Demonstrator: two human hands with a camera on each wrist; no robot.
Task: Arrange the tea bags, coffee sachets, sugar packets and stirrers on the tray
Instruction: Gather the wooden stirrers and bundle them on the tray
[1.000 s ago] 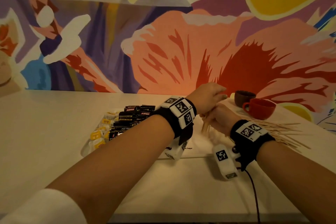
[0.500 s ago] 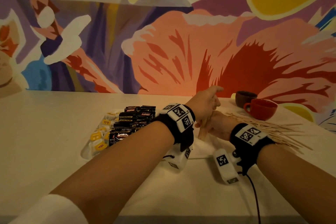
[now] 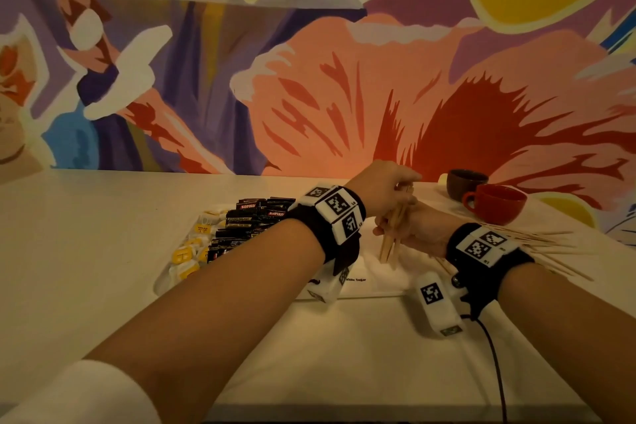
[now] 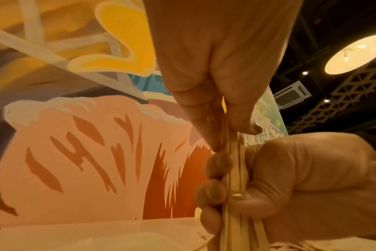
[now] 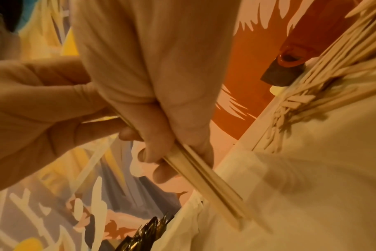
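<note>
A bundle of wooden stirrers (image 3: 390,237) stands nearly upright over the white tray (image 3: 161,284). My right hand (image 3: 421,229) grips the bundle around its middle (image 5: 204,178). My left hand (image 3: 401,184) pinches the top ends of the stirrers (image 4: 236,169) between thumb and fingers. On the tray lie yellow tea bags (image 3: 186,253) at the left, black coffee sachets (image 3: 254,217) beside them, and white sugar packets (image 3: 364,270) under the hands. The bundle's lower ends hang just above the sugar packets.
A loose pile of stirrers (image 3: 537,244) fans out on the table right of the tray (image 5: 333,68). A red cup (image 3: 495,203) and a brown cup (image 3: 464,182) stand behind it near the painted wall. A black cable (image 3: 495,365) trails from my right wrist.
My left hand has shifted from covering the bundle's top to pinching the stirrers' upper ends. The bundle now stands a little more upright and shows below the hands.
</note>
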